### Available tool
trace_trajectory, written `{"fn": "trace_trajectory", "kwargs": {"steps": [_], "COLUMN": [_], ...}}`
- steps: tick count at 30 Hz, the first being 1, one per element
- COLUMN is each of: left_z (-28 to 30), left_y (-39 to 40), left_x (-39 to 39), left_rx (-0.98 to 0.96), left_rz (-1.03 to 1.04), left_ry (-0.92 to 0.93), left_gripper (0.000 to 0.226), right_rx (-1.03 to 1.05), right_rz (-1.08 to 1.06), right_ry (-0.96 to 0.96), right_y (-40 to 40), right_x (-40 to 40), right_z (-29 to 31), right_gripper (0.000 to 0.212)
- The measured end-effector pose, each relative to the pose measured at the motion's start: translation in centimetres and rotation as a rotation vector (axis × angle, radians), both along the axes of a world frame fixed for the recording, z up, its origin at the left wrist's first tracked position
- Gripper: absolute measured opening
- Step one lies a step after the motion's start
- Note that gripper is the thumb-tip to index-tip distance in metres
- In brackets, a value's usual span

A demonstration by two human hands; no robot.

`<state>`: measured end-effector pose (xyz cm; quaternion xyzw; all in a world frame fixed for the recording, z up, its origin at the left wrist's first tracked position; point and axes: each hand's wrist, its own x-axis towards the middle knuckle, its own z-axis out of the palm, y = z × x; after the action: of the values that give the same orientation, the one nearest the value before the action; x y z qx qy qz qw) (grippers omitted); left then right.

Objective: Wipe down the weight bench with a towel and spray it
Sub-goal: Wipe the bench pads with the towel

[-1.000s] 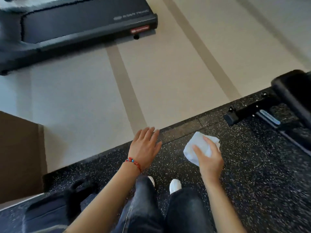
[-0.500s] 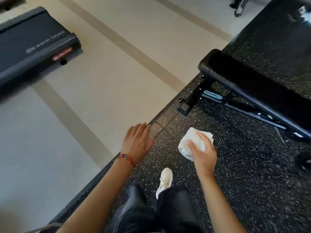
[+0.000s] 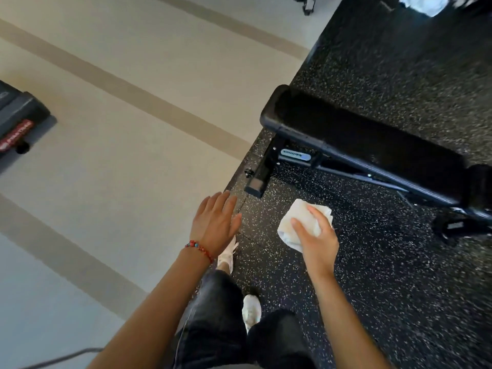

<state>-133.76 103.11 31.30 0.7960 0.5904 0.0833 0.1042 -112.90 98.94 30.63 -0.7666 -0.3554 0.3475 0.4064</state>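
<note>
- Treadmill (image 3: 18, 126) at far left edge, only its dark rear end in view, red label on it, sitting on the pale floor (image 3: 111, 161).
- Pale floor has darker tan stripes running diagonally; a grey cable (image 3: 61, 356) shows at bottom left.
- Left hand (image 3: 215, 222) held out in the air, fingers straight and together, palm down, holding nothing; it sits over the border between pale floor and rubber mat (image 3: 372, 275).
- Beaded bracelet (image 3: 199, 249), red with some blue beads, on the left wrist.
- Below the hands: dark jeans (image 3: 213, 315) and white shoes (image 3: 251, 312), one shoe ahead of the other, both on the mat's edge.
- Rubber mat is black with white speckles, covers the right half of the view.
- Towel (image 3: 298, 222), white and bunched up, in the air above the mat, near the bench foot but apart from it.
- Right hand (image 3: 316, 241) grips the towel, thumb on its near side, fingers curled over the top.
- Weight bench (image 3: 367, 137), black padded top, stands on the mat at upper right, running from centre toward the right edge; nothing touching it.
- Bench frame (image 3: 269, 166) black metal, with a blue label on the rail under the pad; a foot sticks out toward the mat edge.
- Spray bottle: can't spot one.
</note>
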Motion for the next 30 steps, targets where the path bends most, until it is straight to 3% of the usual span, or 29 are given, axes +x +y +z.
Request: {"fn": "trace_trajectory", "kwargs": {"steps": [13, 30], "left_z": [0.0, -4.8], "left_y": [21.4, 39.7], "left_x": [1.6, 10.4], "left_rx": [0.066, -0.075], "left_rz": [-0.22, -0.174], "left_ry": [-0.036, -0.012], "left_gripper": [0.046, 0.048], "right_rx": [-0.038, -0.134], "right_rz": [-0.202, -0.153], "right_ry": [0.052, 0.062], "right_y": [16.8, 36.3], "right_x": [-0.5, 8.6], "right_z": [0.2, -4.7], "right_gripper": [0.038, 0.041]}}
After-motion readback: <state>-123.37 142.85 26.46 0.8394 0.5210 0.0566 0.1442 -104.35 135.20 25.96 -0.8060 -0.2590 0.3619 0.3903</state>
